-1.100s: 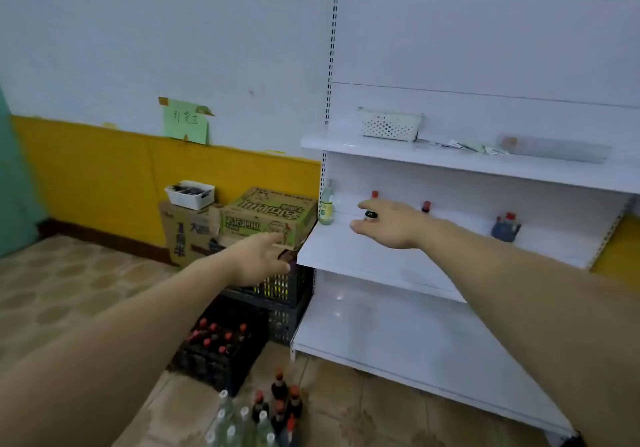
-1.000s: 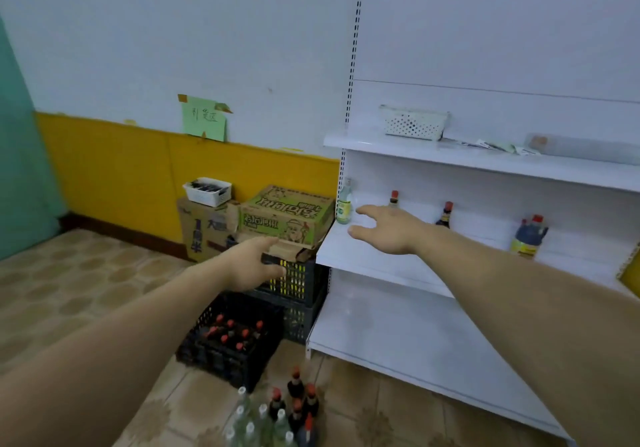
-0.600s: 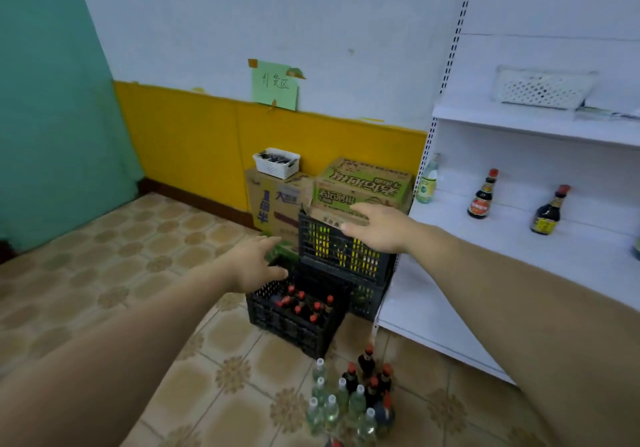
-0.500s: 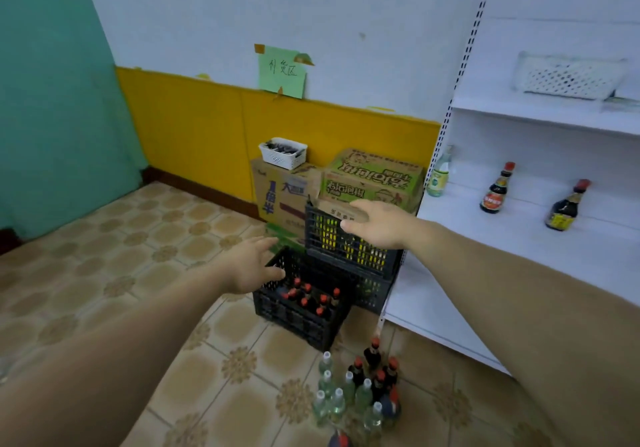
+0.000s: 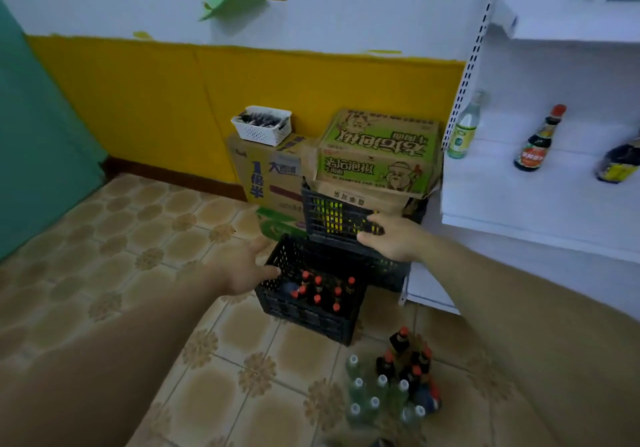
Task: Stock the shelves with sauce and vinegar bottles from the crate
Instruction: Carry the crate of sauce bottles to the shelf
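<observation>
Reaching for the crate [image 5: 304, 318], you hold both hands empty and unclenched: your left hand [image 5: 244, 268] spreads loose fingers [image 5: 258, 246] just at its left rim, your right hand [image 5: 394, 238] has relaxed fingers past its far right corner, before an upper crate [image 5: 332, 214]. That flanking pose, I judge, readies a grab from either side. The sauce bottles [image 5: 320, 290] stand just right of and below your left fingertips, upright, long axes vertical, red caps pointing up, necks free.
</observation>
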`<state>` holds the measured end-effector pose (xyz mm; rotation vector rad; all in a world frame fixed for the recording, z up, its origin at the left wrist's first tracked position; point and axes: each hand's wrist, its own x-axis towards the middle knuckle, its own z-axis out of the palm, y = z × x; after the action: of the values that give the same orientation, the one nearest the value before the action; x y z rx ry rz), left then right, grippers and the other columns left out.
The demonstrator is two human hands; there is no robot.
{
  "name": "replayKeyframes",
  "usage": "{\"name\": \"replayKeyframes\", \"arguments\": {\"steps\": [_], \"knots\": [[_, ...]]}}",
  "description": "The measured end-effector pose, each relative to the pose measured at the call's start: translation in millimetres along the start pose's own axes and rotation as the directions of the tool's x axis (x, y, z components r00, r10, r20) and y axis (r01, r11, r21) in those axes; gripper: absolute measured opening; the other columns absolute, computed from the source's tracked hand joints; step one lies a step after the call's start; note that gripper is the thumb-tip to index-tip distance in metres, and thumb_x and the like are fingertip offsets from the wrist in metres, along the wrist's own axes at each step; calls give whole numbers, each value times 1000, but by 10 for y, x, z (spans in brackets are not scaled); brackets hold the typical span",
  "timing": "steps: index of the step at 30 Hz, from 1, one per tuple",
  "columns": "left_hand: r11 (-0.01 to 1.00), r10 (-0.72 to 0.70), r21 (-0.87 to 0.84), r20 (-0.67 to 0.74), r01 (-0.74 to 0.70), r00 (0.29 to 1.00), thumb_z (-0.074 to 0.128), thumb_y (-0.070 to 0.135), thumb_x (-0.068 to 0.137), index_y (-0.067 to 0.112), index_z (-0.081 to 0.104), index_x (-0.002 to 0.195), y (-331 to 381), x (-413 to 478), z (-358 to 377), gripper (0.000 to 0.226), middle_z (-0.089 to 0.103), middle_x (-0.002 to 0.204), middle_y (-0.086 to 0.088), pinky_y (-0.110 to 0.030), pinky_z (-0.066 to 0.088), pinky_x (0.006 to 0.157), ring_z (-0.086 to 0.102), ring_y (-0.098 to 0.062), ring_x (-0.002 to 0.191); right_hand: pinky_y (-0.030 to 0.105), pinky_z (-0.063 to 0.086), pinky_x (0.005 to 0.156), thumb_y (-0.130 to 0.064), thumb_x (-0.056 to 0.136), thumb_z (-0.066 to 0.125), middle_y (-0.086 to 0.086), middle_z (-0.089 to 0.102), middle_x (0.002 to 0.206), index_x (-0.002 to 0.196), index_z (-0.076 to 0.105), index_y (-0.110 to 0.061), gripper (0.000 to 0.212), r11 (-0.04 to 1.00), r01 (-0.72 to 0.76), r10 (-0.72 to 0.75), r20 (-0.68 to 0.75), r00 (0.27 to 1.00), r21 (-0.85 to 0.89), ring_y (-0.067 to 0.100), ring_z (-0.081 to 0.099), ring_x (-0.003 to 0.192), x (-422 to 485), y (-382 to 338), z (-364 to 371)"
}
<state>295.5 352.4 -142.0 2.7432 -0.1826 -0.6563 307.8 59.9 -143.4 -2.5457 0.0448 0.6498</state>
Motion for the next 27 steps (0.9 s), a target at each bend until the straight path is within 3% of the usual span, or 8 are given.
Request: {"name": "replayKeyframes", "arguments": {"steps": [4,8,12,16,21,24,27], "knots": [[999,-2,43,75,-1,997,53,50,91,26,17,151,-154,496,-119,74,19,158,-4,-36,27,113,25,-24,143,45,29,114,-64,93,42,0,13,162,154,16,-28,75,998,-55,55,5,998,44,27,25,145,508,46,-42],[1000,-8,-22,148,11,989,55,42,93,22,17,152,-349,982,-253,73,16,159,-5,-37,23,113,19,-25,145,42,27,115,-64,93,42,2,14,162,154,17,-27,76,987,-114,112,22,993,115,28,22,146,860,107,57],[999,7,37,181,-14,984,54,44,93,21,18,151,-591,1558,-346,72,18,158,-6,-37,25,113,22,-26,144,40,29,114,-61,95,41,1,16,162,155,17,-24,74,936,-217,215,37,976,277,27,25,145,1211,162,232],[997,42,57,272,-60,961,55,41,93,20,20,151,-914,2202,-369,71,18,158,-6,-36,23,113,22,-25,144,37,40,105,-61,94,42,2,25,158,153,22,-24,73,863,-314,333,22,943,395,27,39,137,1622,88,473],[992,97,33,387,-119,917,55,36,94,20,21,151,-1344,3107,-383,68,21,157,-7,-32,27,109,27,-26,142,33,34,105,-60,94,41,6,38,151,149,32,-18,70,795,-436,487,-17,873,421,27,41,134,2176,-39,885],[990,104,35,447,-134,888,54,35,95,19,20,151,-1625,3560,-278,68,20,157,-8,-29,27,108,27,-25,141,32,37,98,-77,83,40,3,51,136,147,36,-16,89,718,-490,554,21,832,495,23,51,119,2502,-111,1101],[994,82,27,455,-105,887,55,37,94,20,23,150,-1875,4012,-42,67,20,157,-9,-30,28,108,28,-26,141,30,30,105,-54,97,39,5,31,156,149,33,-21,62,722,-521,574,26,818,455,27,34,139,2863,46,1313]]}}
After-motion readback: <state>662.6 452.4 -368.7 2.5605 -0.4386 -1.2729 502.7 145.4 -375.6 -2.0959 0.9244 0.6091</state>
